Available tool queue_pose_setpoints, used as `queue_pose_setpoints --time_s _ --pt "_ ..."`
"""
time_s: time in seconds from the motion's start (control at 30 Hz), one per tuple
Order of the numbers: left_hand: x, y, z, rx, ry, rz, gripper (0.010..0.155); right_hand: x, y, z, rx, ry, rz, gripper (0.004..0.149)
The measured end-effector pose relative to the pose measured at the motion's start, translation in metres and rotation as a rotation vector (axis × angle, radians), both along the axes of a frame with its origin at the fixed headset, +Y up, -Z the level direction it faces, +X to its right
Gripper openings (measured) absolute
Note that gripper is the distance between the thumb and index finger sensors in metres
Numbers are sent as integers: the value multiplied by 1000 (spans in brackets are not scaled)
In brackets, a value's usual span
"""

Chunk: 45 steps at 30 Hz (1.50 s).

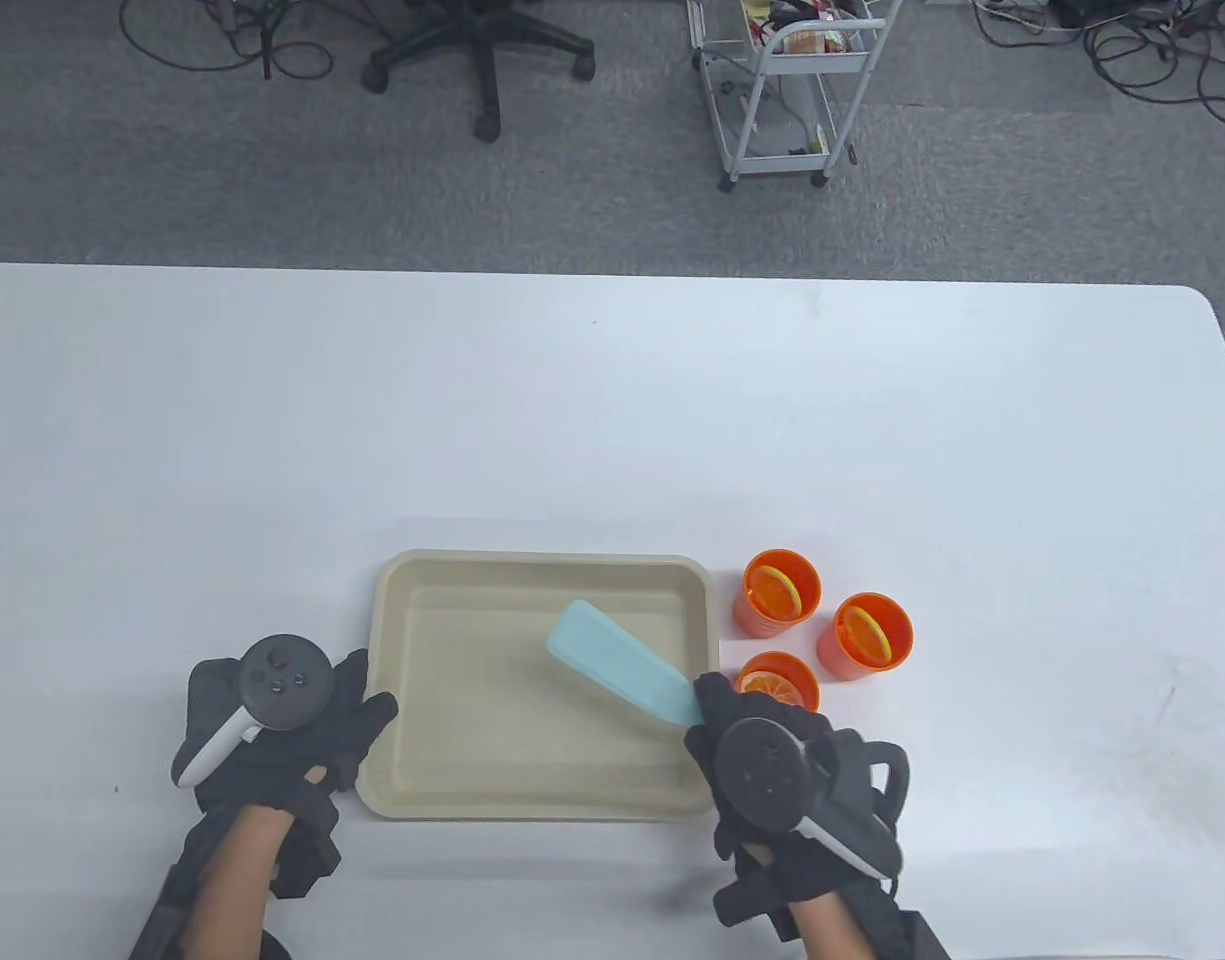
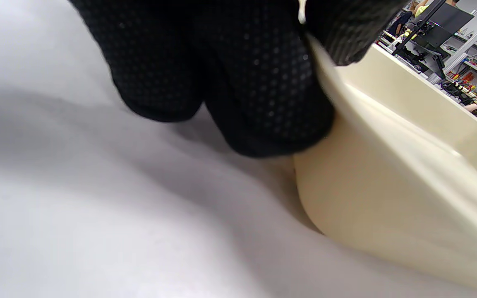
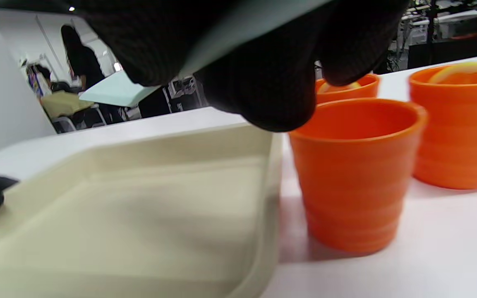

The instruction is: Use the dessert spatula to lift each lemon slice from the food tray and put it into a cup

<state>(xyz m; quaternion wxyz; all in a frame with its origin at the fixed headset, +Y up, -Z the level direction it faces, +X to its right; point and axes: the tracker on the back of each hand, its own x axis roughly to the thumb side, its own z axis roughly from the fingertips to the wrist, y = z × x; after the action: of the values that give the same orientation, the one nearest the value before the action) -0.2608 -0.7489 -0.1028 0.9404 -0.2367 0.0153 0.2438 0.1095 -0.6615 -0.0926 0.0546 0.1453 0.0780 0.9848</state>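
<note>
A beige food tray point(image 1: 402, 700) lies at the table's front centre, with no lemon slice in it. My right hand point(image 1: 772, 770) grips the light blue dessert spatula point(image 1: 624, 676), whose blade slants over the tray's right half; the blade tip point(image 3: 116, 90) shows bare in the right wrist view. Three orange cups stand right of the tray: the far one point(image 1: 780, 592), the right one point(image 1: 865, 635) and the near one point(image 1: 778, 683), each with a lemon slice inside. My left hand point(image 1: 282, 730) holds the tray's left rim point(image 2: 346, 95), thumb over the edge.
The white table stretches wide to the left, right and back. Beyond its far edge stand an office chair point(image 1: 482, 50) and a white wire cart point(image 1: 787, 90) on grey carpet. People and shelves show in the wrist views' background.
</note>
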Motion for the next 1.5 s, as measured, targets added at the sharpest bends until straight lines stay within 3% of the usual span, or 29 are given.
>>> queue_pose_setpoints --time_s 0.2,0.4,0.83,1.03,1.13,1.27,1.5 --pt "0 0 0 -1 -2 -4 71 -41 -31 -7 -57 43 144 56" --pt "1 0 0 -4 -3 -5 71 -50 -52 -6 -77 61 231 55" --pt "1 0 1 -8 4 -5 71 -55 -60 4 -113 60 376 57" --pt "-3 6 3 -37 -19 -54 80 -47 -46 10 -108 88 287 60" --pt "-7 25 11 64 22 -118 84 -36 -28 14 -13 60 186 60" --pt "-1 60 28 332 61 -262 86 -23 -3 21 195 24 41 63" --pt "31 98 63 781 70 -405 91 -7 22 42 524 -20 -72 88"
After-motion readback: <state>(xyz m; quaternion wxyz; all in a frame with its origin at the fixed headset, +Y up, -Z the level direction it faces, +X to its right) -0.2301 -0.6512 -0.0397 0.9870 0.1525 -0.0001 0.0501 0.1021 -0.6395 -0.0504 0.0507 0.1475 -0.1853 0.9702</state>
